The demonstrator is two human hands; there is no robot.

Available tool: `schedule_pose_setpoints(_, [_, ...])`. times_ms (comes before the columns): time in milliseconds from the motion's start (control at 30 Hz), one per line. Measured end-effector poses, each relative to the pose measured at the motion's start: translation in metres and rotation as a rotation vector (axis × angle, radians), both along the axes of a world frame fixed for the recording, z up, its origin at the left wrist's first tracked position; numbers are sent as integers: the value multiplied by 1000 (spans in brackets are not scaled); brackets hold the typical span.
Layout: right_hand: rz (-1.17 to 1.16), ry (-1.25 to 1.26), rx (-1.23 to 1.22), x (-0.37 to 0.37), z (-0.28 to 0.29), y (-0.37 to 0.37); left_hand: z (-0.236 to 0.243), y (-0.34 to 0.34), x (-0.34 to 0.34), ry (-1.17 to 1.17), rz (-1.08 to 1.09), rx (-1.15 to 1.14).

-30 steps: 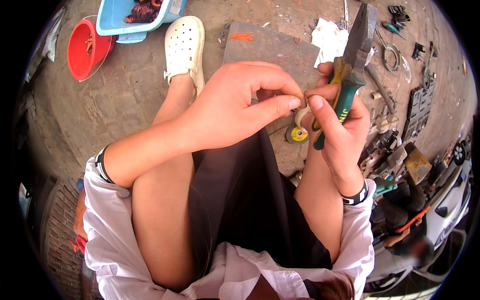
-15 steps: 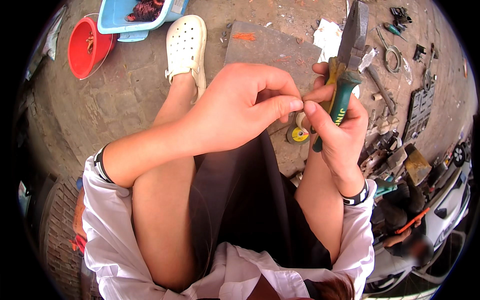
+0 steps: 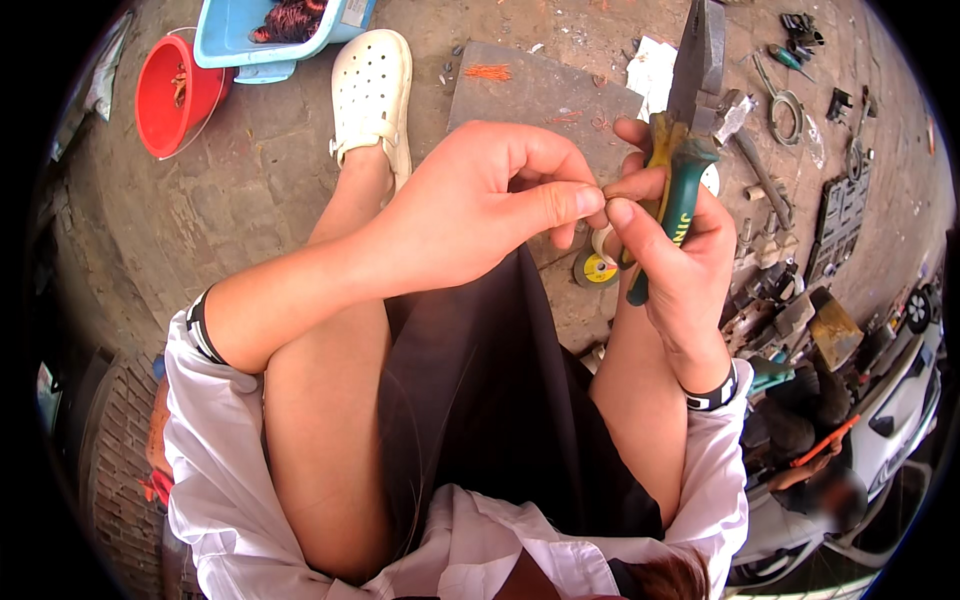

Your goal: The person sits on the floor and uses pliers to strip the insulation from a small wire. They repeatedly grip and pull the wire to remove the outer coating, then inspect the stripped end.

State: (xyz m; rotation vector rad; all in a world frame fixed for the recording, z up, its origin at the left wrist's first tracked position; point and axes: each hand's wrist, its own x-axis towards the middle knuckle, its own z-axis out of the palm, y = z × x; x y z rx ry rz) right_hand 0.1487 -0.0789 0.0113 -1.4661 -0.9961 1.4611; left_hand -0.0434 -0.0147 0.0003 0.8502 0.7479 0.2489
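My right hand [image 3: 680,240] is wrapped round pliers [image 3: 688,150] with green and yellow handles, their dark jaws pointing away from me. Thumb and forefinger of that same hand pinch together, meeting the fingertips of my left hand [image 3: 500,205]. The left thumb presses against its bent forefinger; whatever small thing lies between the fingertips is too small to make out. Beyond the hands a flat grey board [image 3: 550,95] lies on the ground, with a small bunch of orange wire pieces [image 3: 487,72] on it.
A red bucket [image 3: 160,115] and a light-blue basin [image 3: 270,68] stand at far left. To the right lie a hammer [image 3: 765,175], a black socket tray [image 3: 838,225] and loose metal parts. A yellow-labelled disc [image 3: 597,270] lies below my hands. Another person [image 3: 835,500] is at lower right beside a car.
Both hands stay fingertip to fingertip. The pliers have shifted very slightly, and the left hand's fingers have moved a little; nothing was let go.
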Motion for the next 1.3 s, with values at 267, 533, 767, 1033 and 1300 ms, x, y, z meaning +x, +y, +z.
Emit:
schedule_pose_setpoints(267, [26,-37,98,1,-7,0,4,-3,1,53,36,75])
schedule_pose_setpoints(533, [14,-46,67,0,-5,1,9,-3,2,110,39,150])
schedule_pose_setpoints(767, [7,-4,45,0,-4,0,-2,-2,-1,-7,19,-15])
schedule_pose_setpoints(1033, [45,-20,86,3,-7,1,-3,-1,0,-40,32,-97])
schedule_pose_setpoints(1300, [7,-72,75,2,-9,-1,-2,3,0,-108,-21,-216])
